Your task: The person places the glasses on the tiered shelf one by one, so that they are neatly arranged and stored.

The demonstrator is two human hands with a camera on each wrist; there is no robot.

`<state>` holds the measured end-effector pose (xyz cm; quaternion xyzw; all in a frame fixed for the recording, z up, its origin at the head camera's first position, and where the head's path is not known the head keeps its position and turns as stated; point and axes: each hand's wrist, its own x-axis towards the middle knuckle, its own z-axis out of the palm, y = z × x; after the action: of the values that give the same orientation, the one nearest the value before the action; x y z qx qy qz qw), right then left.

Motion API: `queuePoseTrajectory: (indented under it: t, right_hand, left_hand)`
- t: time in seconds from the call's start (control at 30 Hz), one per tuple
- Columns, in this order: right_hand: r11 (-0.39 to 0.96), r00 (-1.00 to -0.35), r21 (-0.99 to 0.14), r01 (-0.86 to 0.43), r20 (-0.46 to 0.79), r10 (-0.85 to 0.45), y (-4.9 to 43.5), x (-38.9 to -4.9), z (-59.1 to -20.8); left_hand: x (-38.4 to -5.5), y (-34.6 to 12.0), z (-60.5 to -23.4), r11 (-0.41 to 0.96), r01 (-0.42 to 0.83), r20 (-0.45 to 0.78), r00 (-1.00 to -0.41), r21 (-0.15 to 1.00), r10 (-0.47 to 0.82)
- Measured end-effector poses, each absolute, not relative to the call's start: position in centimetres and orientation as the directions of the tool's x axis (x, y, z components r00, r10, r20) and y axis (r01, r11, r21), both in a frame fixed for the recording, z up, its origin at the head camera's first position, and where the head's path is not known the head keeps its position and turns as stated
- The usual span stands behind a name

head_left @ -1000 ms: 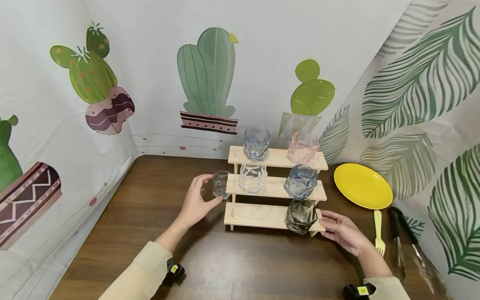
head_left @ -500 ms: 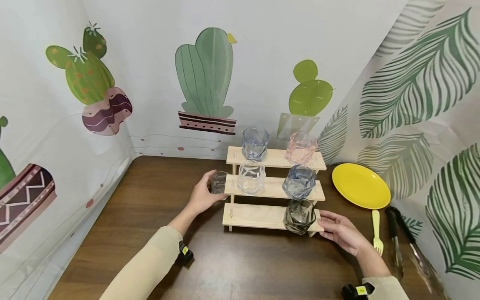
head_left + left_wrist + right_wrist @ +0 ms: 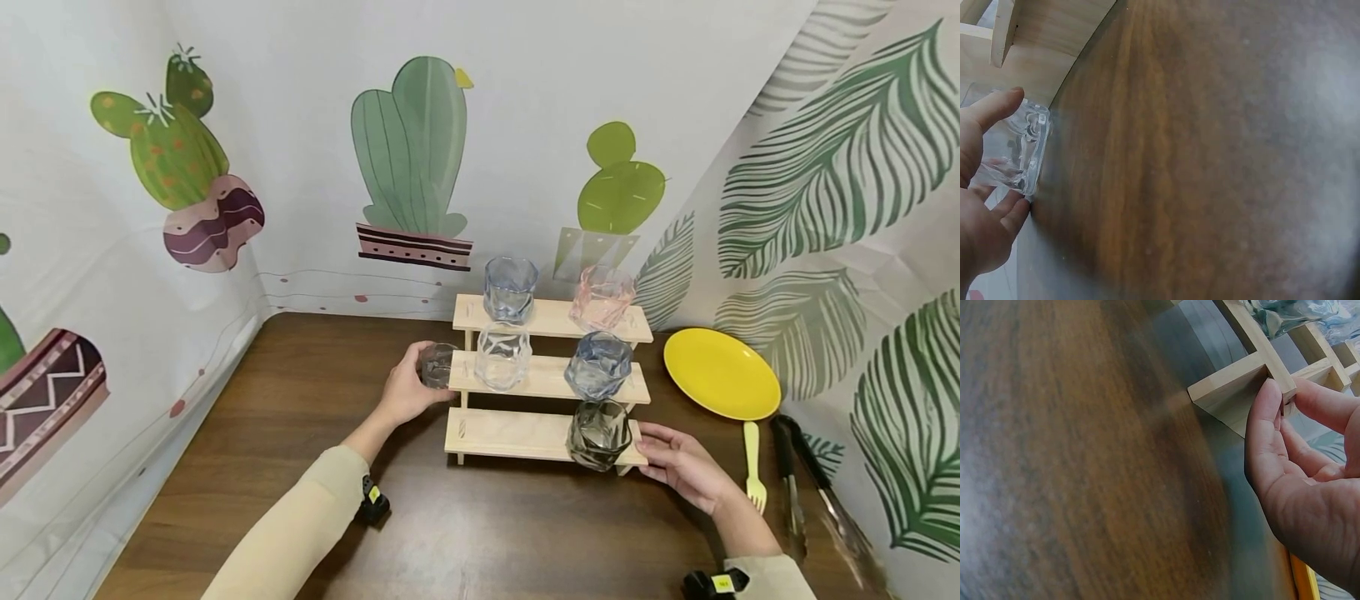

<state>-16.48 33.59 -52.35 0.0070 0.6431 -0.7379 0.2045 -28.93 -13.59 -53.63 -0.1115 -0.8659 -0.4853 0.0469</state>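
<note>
Left of a three-tier wooden rack (image 3: 510, 432), my left hand (image 3: 405, 390) holds a clear drinking glass (image 3: 437, 365). In the left wrist view, thumb and fingers curl round this glass (image 3: 1019, 147), close beside the wooden rack. My right hand (image 3: 682, 465) pinches the right end of the lowest shelf, and the right wrist view has its fingertips on both faces of the shelf end (image 3: 1275, 372). A dark smoky glass (image 3: 600, 435) stands on that shelf. The middle shelf bears a clear glass (image 3: 503, 357) and a blue glass (image 3: 597, 365).
On the top shelf stand a pale blue glass (image 3: 510, 289) and a pink glass (image 3: 602, 297). To the right lie a yellow plate (image 3: 722, 373), a pale yellow fork (image 3: 753, 467) and black-handled tongs (image 3: 813, 475). A cactus-printed cloth (image 3: 300, 167) rises behind the brown table (image 3: 330, 350).
My left hand has moved slightly right and closed round the clear glass, after its fingers were spread about it a second ago. The right hand keeps its pinch on the shelf end.
</note>
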Motion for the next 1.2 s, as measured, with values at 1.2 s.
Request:
queuePoseTrajectory:
  t: [1.2]
  right_hand:
    - [-0.062, -0.92, -0.95, 0.308, -0.28, -0.273, 33.5, -16.5, -52.1]
  left_hand:
    - [-19.7, -16.8, -47.7, 0.526, 0.247, 0.289, -0.957, 0.814, 0.004]
